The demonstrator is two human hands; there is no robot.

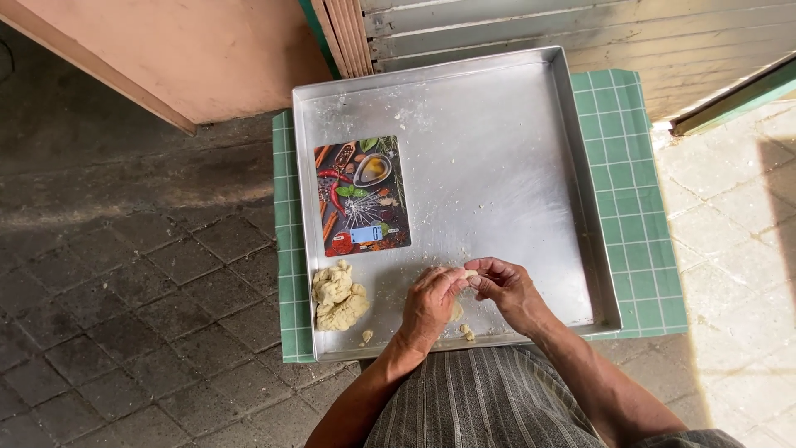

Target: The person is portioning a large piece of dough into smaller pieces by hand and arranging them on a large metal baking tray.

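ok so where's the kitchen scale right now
The kitchen scale lies flat in the metal tray's left half, just above the dough lump and up-left of both hands.

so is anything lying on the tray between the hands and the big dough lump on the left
Nothing visible: bare floury tray separates the left hand from the dough lump. Both hands, the right hand too, pinch a small dough piece.

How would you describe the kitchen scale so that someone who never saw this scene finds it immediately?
Start at the large square metal tray that lies on the green checked cloth. In the tray's left part, beyond the lump of pale dough, lies the kitchen scale, a flat rectangle. It is the only colourful thing in the tray, covered with a picture of spices and chillies, with a small pale display near its lower edge.
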